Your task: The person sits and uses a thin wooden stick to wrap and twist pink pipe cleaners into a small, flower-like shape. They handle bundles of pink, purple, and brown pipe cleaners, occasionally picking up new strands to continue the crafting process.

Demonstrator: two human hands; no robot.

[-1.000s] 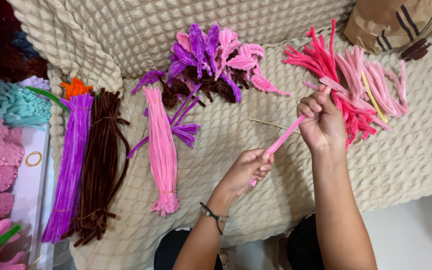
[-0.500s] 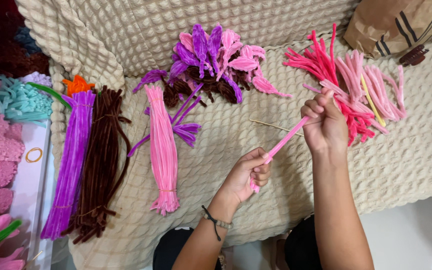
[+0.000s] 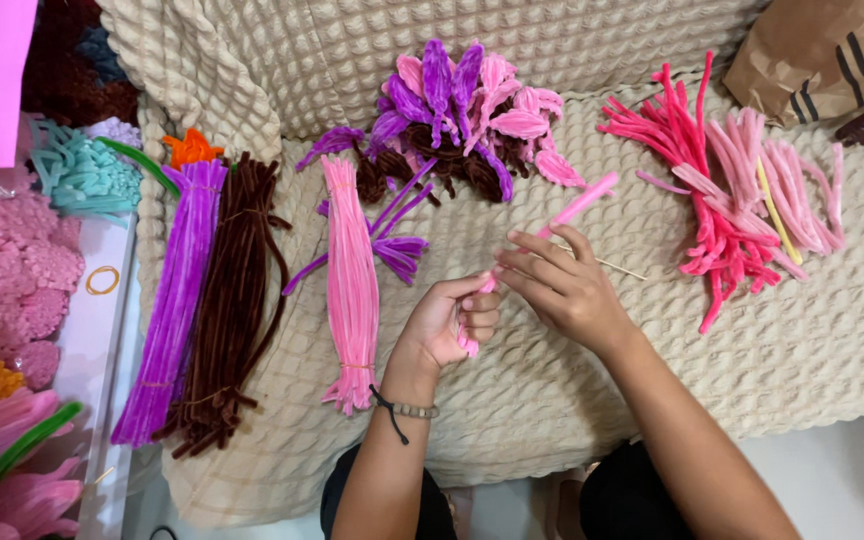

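— Where is the pink pipe cleaner (image 3: 577,207) relative to our grip?

— It runs from our left hand (image 3: 449,325), just below frame centre, up and right past our right hand (image 3: 564,288). The left grip is curled shut around its lower end; the right fingers (image 3: 537,250) are pressed together, pinching it mid-length. Its free tip pokes up toward the flower pile (image 3: 457,115) at upper centre.

— What do we have around us?

— The pink bundle (image 3: 351,285) lies just left of our left hand, the purple bundle (image 3: 172,300) and brown bundle (image 3: 232,300) farther left. Loose pink stems (image 3: 732,205) sit at upper right. Bare cream blanket (image 3: 572,400) shows below our hands, down to its lower edge.
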